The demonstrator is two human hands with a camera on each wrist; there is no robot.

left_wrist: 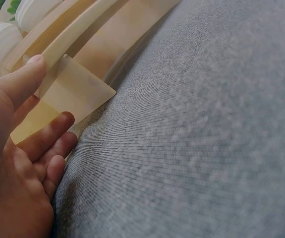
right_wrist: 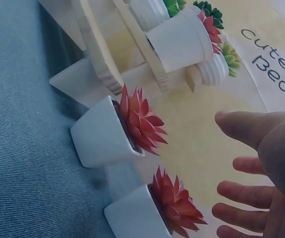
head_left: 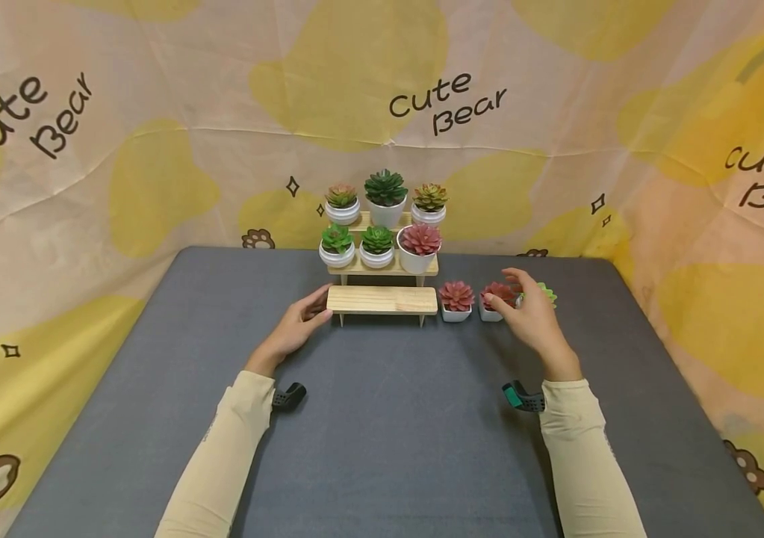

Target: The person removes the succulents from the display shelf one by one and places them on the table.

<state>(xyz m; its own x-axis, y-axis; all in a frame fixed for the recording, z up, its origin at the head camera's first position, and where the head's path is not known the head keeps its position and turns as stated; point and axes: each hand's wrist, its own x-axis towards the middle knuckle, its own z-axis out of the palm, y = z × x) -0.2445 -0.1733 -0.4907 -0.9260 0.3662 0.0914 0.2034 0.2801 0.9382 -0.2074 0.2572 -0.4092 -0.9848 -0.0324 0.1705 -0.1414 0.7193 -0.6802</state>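
Observation:
My left hand (head_left: 294,327) grips the left end of the lowest step of a wooden tiered stand (head_left: 382,299), with the thumb at its front corner. In the left wrist view the thumb presses the board's edge (left_wrist: 63,42). My right hand (head_left: 535,317), fingers spread and holding nothing, hovers by the potted succulents at the stand's right. A red succulent in a square white pot (head_left: 456,301) stands nearest the stand. Beside it is a second red one (head_left: 493,299), and a green one (head_left: 547,294) is mostly hidden behind the hand.
Potted succulents fill the stand's upper steps: a tall dark green one (head_left: 385,196) in the top row, a pink one (head_left: 419,246) in the middle row. The stand is on a grey table (head_left: 382,433), in front of a yellow patterned cloth (head_left: 220,90).

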